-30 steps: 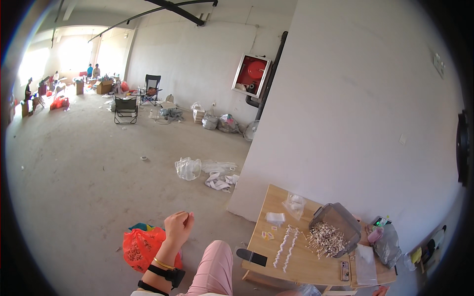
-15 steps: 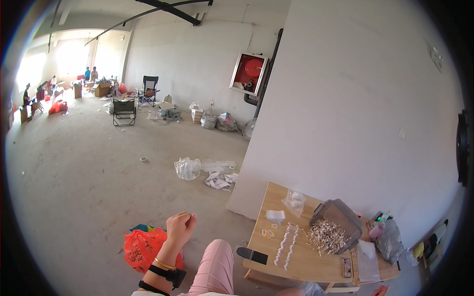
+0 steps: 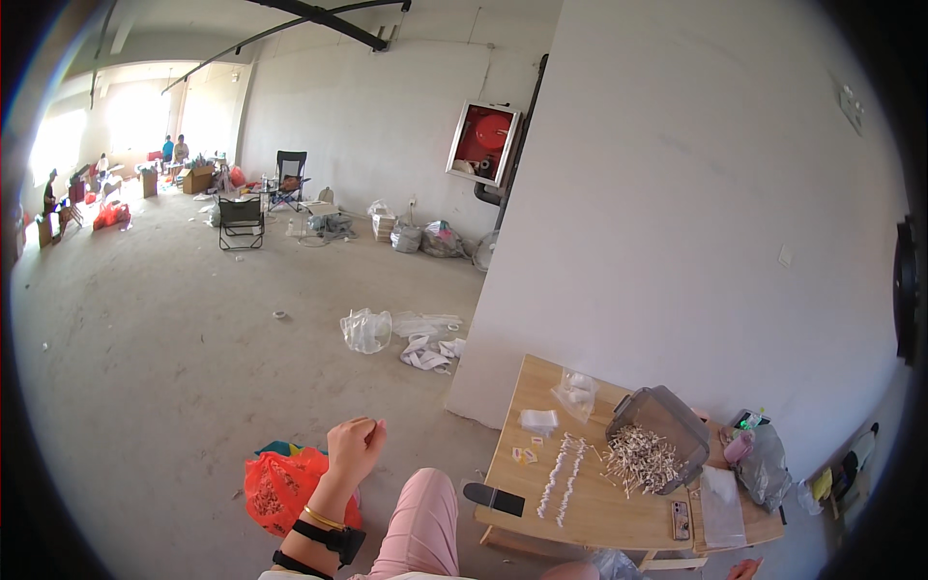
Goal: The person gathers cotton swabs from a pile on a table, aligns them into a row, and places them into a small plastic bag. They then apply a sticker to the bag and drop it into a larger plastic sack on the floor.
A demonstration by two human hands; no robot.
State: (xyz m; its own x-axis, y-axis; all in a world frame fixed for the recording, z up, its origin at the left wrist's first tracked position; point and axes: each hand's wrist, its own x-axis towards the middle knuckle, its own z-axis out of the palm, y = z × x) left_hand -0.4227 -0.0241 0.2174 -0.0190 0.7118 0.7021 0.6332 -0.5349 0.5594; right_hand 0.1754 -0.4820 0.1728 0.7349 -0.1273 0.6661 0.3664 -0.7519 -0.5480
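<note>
My left hand (image 3: pixel 356 447) is closed in a fist, raised in front of my pink-trousered knee, left of the table, and nothing shows in it. Only a small part of my right hand (image 3: pixel 745 569) appears at the lower edge, past the table's near side; what its fingers do is hidden. On the wooden table (image 3: pixel 604 536) a grey plastic bin (image 3: pixel 682 422) lies tipped, with a heap of small white-and-brown stick-like pieces (image 3: pixel 642 459) spilling out. Left of it run two rows of small white pieces (image 3: pixel 559 478). A stack of clear bags (image 3: pixel 538 421) and small cards (image 3: pixel 525 455) lie beyond.
A black flat strip (image 3: pixel 494 499) overhangs the table's left edge. A phone (image 3: pixel 681 520) and a clear plastic sheet (image 3: pixel 721 507) lie on the right. Beside my left arm, a red plastic bag (image 3: pixel 285 488) sits on the floor. Plastic scraps (image 3: pixel 367 331) and a folding chair (image 3: pixel 242 223) stand farther off.
The view has shifted very slightly. Both hands and the things on the table stay where they were.
</note>
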